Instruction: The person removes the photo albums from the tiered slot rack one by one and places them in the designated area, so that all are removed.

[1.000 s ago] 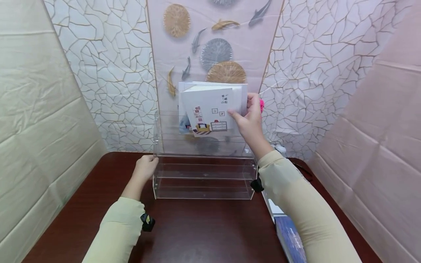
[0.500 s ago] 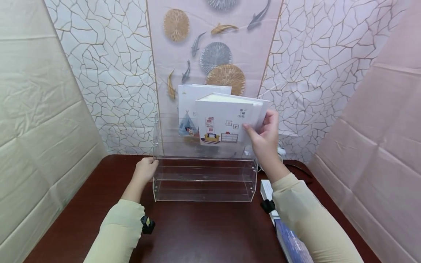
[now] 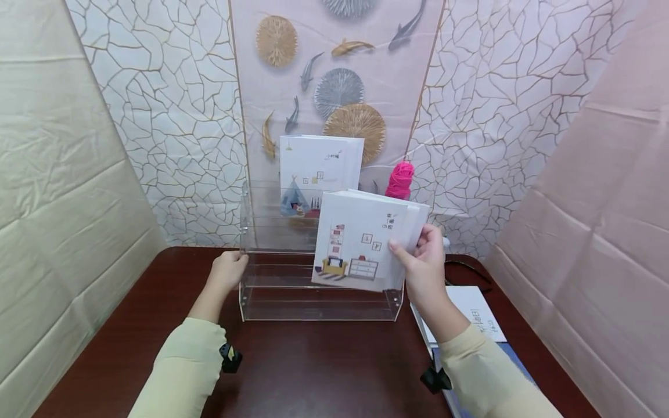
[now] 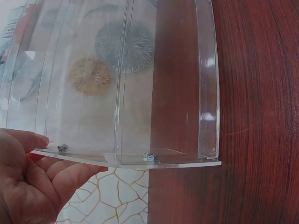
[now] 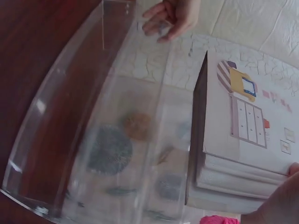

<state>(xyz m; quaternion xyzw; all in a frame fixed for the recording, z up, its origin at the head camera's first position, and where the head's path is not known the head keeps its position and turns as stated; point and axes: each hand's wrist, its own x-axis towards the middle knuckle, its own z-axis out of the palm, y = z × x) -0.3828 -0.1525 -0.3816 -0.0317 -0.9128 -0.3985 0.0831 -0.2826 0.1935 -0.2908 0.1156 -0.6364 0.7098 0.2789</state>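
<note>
My right hand (image 3: 425,273) holds a white hardcover book (image 3: 355,232) by its right edge, thumb on the cover and fingers behind. Drawings of a yellow sofa and a drawer chest show on that cover. The book is in front of the right part of a clear acrylic tiered rack (image 3: 319,312). On the rack's upper tier, a second white book (image 3: 319,157) with a blue tent drawing stands upright at the left. My left hand (image 4: 32,177) pinches the rack's side panel (image 4: 126,164) between thumb and fingers.
To the right on the dark red table (image 3: 334,371) lie a white book (image 3: 473,307) and a blue one (image 3: 514,357), partly hidden by my right forearm. A bright pink yarn-like thing (image 3: 400,180) shows behind the rack. Patterned cloth (image 3: 172,116) hangs at the back.
My right hand has drawn the book away from the one on the upper tier, right and then downward. The tent book stays on the rack. My left hand keeps its place.
</note>
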